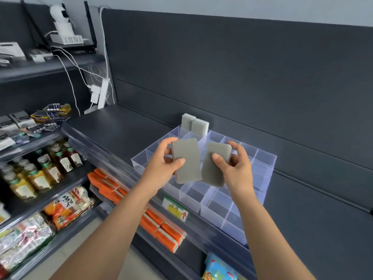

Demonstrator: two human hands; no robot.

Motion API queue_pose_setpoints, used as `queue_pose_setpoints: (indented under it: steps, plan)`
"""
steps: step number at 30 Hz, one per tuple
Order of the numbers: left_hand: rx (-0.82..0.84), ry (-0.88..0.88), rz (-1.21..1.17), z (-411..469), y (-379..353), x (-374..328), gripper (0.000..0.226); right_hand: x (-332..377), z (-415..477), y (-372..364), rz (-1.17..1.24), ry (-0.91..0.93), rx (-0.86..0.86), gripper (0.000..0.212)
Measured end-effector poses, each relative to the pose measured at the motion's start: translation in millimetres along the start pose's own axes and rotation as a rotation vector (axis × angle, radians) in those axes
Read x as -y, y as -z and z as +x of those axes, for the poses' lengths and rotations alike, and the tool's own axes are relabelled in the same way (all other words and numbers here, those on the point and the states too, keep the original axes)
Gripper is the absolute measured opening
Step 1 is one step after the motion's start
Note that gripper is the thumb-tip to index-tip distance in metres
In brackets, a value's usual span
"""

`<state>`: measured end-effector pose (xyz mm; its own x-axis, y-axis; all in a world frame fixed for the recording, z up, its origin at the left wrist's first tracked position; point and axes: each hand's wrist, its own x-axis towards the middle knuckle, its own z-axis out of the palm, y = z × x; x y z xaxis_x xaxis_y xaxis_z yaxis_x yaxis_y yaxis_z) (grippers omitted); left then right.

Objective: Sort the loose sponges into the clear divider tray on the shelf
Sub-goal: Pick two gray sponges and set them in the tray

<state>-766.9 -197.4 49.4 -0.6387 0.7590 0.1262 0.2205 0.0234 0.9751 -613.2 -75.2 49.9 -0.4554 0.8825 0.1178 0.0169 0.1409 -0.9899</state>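
Sponges up over the clear divider tray [264, 158]: our left hand [161, 168] grips one grey sponge [187, 160], our right hand [238, 168] the other [214, 166]. We'd stand each upright in empty cells beside the two seated sponges [194, 124].

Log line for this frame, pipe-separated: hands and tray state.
left hand: holds grey sponge | right hand: holds second grey sponge | both over clear divider tray | stowed sponges: two upright, back compartments

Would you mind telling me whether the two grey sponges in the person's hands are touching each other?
Cannot tell. In the head view the left-hand sponge overlaps the right-hand sponge near their lower edges, but depth is unclear.
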Motion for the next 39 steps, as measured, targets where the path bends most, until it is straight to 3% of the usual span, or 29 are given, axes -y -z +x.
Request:
queue_pose_setpoints:
  steps: [4, 16, 29, 39]
  plan:
    - [0.009, -0.004, 0.023, 43.8, 12.4, 4.8, 0.044, -0.9, 37.9, -23.5, -0.006, -0.004, -0.031, 0.04]
    - [0.004, -0.062, 0.109, 141.4, 47.5, 30.7, 0.059, -11.4, 118.7, -70.9, -0.155, 0.045, -0.141, 0.042]
    - [0.206, -0.294, 0.29, 245.3, 52.3, 51.1, 0.056, -25.0, 163.0, -112.6, -0.418, 0.026, -0.308, 0.041]
    - [0.386, -0.363, 0.404, 264.6, 46.4, 80.4, 0.055, -43.4, 162.1, -123.6, -0.61, 0.042, -0.304, 0.041]
